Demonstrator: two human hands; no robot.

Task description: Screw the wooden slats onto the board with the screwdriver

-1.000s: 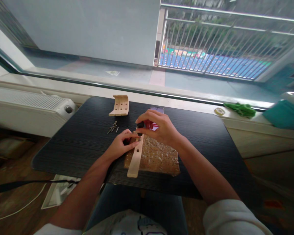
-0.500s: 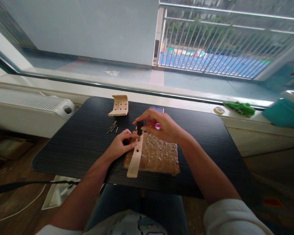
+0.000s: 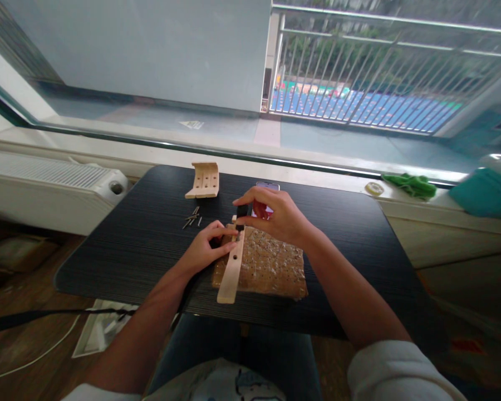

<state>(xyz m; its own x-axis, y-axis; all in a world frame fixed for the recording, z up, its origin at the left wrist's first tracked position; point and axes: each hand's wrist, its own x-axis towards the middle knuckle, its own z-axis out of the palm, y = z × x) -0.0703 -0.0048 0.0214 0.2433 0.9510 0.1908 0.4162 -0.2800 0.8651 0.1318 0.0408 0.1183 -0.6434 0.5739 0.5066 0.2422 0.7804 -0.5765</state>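
A pale wooden strip (image 3: 229, 278) with a round hole near its middle lies lengthwise over a brown, tape-wrapped block (image 3: 275, 262). My left hand (image 3: 209, 245) rests at the strip's upper part, thumb and index finger closed on it around a small metal piece. Above that spot, my right hand (image 3: 273, 214) grips a short black screwdriver (image 3: 242, 214) between thumb and fingers, held about upright. Its tip points down at the strip between my left fingertips; the exact contact is too small to make out.
Several screws (image 3: 192, 216) lie on the black table (image 3: 142, 234), left of the block. Behind them stands a curved wooden piece with holes (image 3: 206, 181). A phone (image 3: 268, 185) sits partly behind my right hand. Tape (image 3: 374, 189) and a green cloth (image 3: 409, 185) are on the sill.
The fingers of my right hand have shifted slightly on the screwdriver, whose handle has turned or tilted a little to the right. My left hand and the strip stay in place.
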